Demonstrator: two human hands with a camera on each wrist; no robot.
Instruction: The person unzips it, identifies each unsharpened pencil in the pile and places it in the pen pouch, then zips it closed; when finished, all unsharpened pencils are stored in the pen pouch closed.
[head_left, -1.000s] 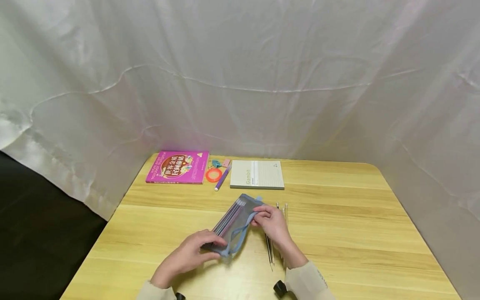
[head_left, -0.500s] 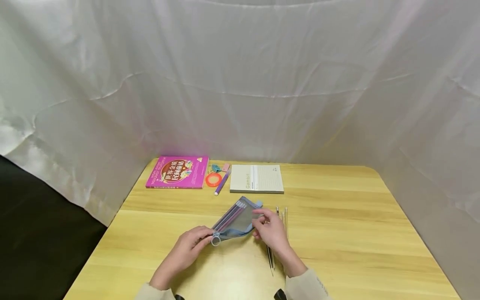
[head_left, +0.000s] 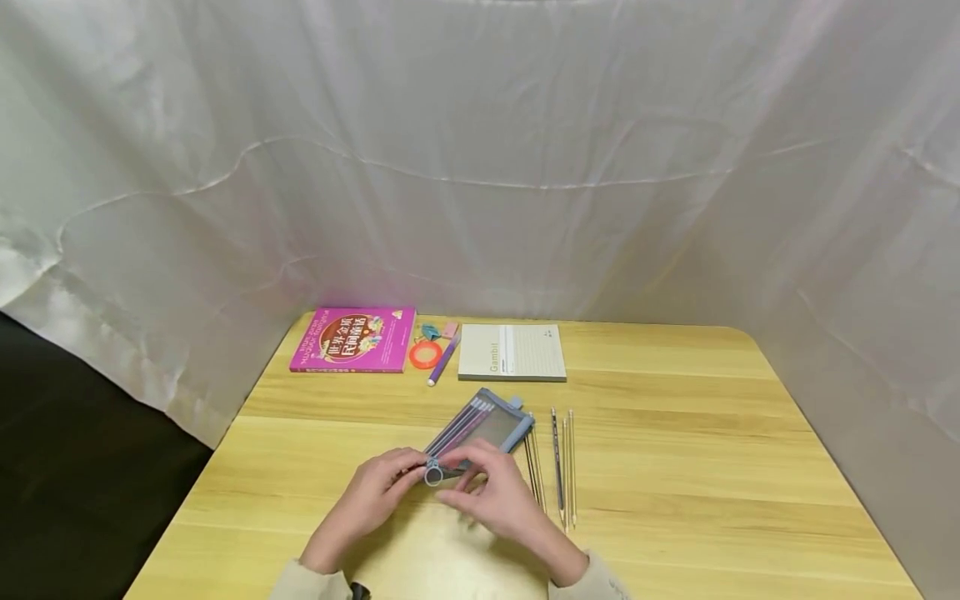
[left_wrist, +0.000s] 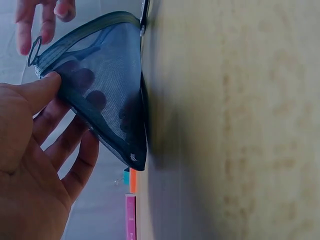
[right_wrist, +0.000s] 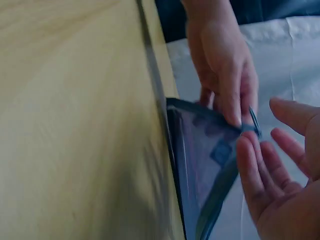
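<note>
A blue mesh zip pencil case point(head_left: 501, 423) with several pencils inside lies slanted on the table. My left hand point(head_left: 371, 493) pinches its near left corner, thumb on one side and fingers behind the mesh, as the left wrist view of the case point(left_wrist: 115, 75) shows. From that corner sticks out a ring-shaped zipper pull point(right_wrist: 254, 120). My right hand point(head_left: 497, 493) is at the pull, fingertips close to it and thumb spread apart; whether they touch the ring is unclear. The zip edge looks curved and gaping in the left wrist view.
Right of the case lie several loose pencils, including a dark pencil point(head_left: 557, 462). At the back are a pink book point(head_left: 382, 342), an orange ring point(head_left: 425, 355), a purple pen point(head_left: 444, 360), a pink eraser point(head_left: 450, 330), a teal item point(head_left: 430, 332) and a notepad point(head_left: 525, 354).
My right hand has left the far right end of the zip edge and moved left to the ring pull. My left hand shifted from the case's side to pinching its corner.
</note>
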